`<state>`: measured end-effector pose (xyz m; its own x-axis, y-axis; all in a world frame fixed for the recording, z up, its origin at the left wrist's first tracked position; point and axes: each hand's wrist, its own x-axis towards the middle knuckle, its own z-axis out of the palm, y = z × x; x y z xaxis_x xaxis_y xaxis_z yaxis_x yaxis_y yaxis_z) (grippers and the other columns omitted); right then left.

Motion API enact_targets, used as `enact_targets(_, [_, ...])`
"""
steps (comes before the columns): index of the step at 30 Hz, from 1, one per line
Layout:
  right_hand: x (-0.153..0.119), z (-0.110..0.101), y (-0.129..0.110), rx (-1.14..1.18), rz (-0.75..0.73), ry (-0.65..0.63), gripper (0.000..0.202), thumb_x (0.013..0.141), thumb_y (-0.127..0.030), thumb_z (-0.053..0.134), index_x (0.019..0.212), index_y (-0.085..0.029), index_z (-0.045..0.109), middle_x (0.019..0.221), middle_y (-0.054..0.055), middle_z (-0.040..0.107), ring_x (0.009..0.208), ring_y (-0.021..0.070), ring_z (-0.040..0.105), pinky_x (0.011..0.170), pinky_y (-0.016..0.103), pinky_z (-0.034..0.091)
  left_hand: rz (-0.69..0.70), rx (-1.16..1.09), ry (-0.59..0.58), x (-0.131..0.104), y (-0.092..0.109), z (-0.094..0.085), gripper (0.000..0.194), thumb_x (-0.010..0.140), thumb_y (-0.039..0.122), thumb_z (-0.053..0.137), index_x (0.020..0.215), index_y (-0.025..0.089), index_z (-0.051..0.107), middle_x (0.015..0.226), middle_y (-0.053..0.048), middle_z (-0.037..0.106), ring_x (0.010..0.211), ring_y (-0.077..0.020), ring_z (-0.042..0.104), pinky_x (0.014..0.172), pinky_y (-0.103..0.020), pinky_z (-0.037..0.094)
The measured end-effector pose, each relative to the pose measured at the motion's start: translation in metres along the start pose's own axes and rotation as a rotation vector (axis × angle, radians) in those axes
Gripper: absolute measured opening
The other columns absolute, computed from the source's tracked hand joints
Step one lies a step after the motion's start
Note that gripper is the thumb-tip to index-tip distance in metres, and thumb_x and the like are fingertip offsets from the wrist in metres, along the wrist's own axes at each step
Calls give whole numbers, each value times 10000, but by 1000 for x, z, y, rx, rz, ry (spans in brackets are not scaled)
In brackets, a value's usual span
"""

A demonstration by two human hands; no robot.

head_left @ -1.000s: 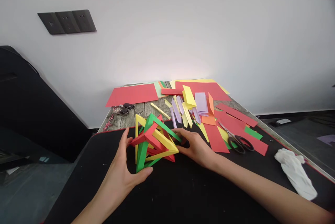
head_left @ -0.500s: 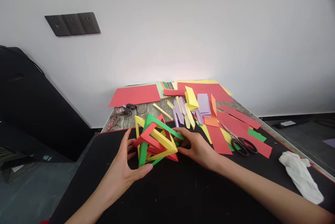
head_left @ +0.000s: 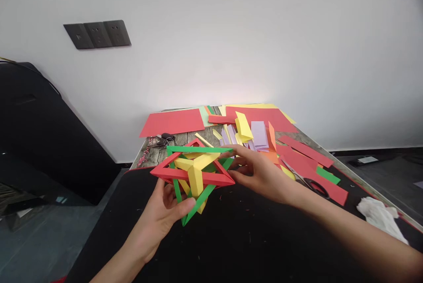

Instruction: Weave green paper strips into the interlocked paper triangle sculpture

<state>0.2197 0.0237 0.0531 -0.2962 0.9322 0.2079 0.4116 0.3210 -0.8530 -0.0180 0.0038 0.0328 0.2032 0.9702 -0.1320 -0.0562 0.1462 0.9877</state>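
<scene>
Both hands hold an open star-shaped paper model [head_left: 195,179] made of interlocked red, green and yellow folded strips, raised above the black mat [head_left: 231,239]. My left hand [head_left: 161,212] grips its lower left side, thumb across the front on a yellow and green part, with the other fingers partly hidden behind. My right hand [head_left: 256,170] pinches the right-hand corner, where green and red points meet; the fingertips there are partly covered by the paper. A yellow three-armed joint faces me in the middle of the model.
Scissors [head_left: 319,188] lie on red paper strips [head_left: 309,150] at the right. A crumpled white cloth [head_left: 380,219] rests near the right edge. Red sheets [head_left: 175,122], folded lilac paper [head_left: 259,133] and yellow paper [head_left: 243,127] cover the back. Black-handled snips [head_left: 165,138] lie at back left.
The paper model has been turned and lifted, so a yellow joint faces me and a green triangle points down. My right hand has moved slightly up and to the right with it.
</scene>
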Motion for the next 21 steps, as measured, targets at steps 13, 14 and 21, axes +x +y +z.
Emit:
enact_targets(13, [18, -19, -24, -196, -54, -10, 422, 890, -360, 530, 1290, -226, 535, 1035, 66, 678, 796, 178, 642, 686, 348, 575, -38, -308, -82, -11, -11, 8, 728, 817, 326, 723, 1444, 326, 354, 1484, -69, 456, 1402, -285, 371, 1158, -439, 322])
enact_targets(14, [21, -20, -27, -202, -72, -15, 403, 895, -376, 528, 1267, -222, 551, 1017, 65, 679, 803, 179, 641, 670, 337, 571, -35, -337, -80, -12, -11, 9, 708, 821, 319, 719, 1436, 325, 369, 1491, -63, 448, 1407, -284, 363, 1159, -437, 323])
enact_targets(21, [37, -20, -40, -154, -172, -132, 321, 912, -365, 540, 1196, -223, 590, 1055, 39, 692, 851, 150, 637, 664, 281, 538, -135, -543, -106, -23, -21, 20, 525, 801, 280, 740, 1295, 264, 566, 1385, -79, 564, 1354, -298, 445, 1160, -459, 323])
